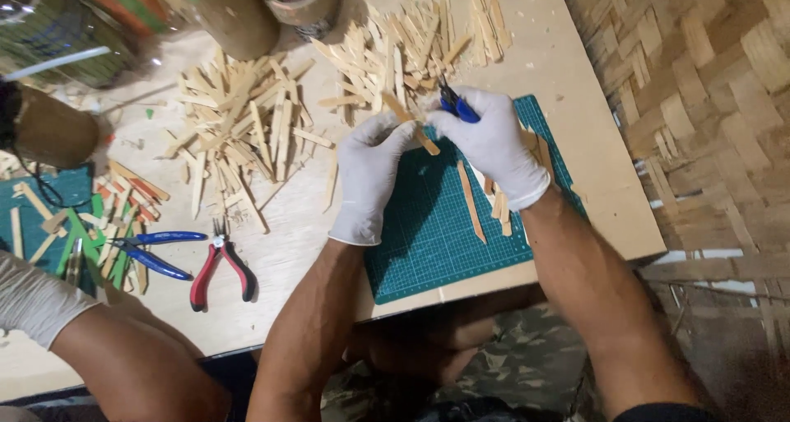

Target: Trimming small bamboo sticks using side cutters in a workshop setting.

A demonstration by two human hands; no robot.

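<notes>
Both my hands wear white gloves and meet above a green cutting mat [428, 233]. My left hand [370, 171] pinches a thin wooden stick [411, 124] that runs diagonally between the two hands. My right hand [492, 138] grips a small blue-handled cutter [454, 103], its tip close to the stick. Several cut stick pieces [471, 201] lie on the mat under my right wrist.
Heaps of wooden sticks [239, 126] cover the plywood table [288, 249]. Red-handled pliers [220, 270] and blue-handled pliers [152, 249] lie at the left. Another person's arm [123, 356] is at the bottom left. A woven bamboo wall [708, 101] stands to the right.
</notes>
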